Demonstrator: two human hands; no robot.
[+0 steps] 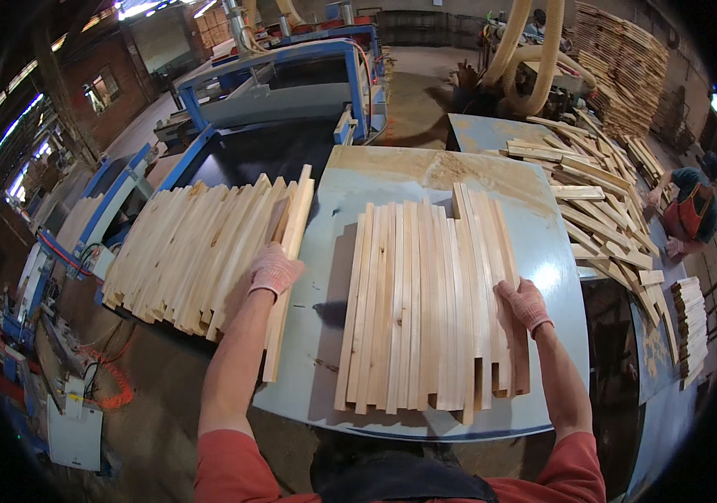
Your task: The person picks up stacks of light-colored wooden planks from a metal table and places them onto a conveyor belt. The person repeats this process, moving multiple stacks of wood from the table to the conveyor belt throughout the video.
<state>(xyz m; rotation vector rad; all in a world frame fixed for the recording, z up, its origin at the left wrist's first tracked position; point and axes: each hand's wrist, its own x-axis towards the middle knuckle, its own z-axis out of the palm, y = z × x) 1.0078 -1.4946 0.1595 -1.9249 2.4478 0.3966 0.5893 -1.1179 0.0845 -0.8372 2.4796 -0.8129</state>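
Note:
Both my hands wear pinkish knitted gloves. My left hand [276,270] is closed on a long wooden strip [297,220] at the right end of a row of strips [195,251], which lies on the machine's bed to the left. On the grey-blue table [564,369] before me lies a second row of pale wooden strips [413,310], side by side with uneven ends. My right hand [526,303] grips the right edge of this row, its fingers curled at the outermost strip. Part of its grip is hidden.
A blue-framed machine [283,92] stands beyond the left row. At the right, a loose heap of wooden strips [597,197] covers another table, with a person [693,210] beside it. Beige hoses [534,75] hang behind. A red coiled hose [115,390] lies lower left.

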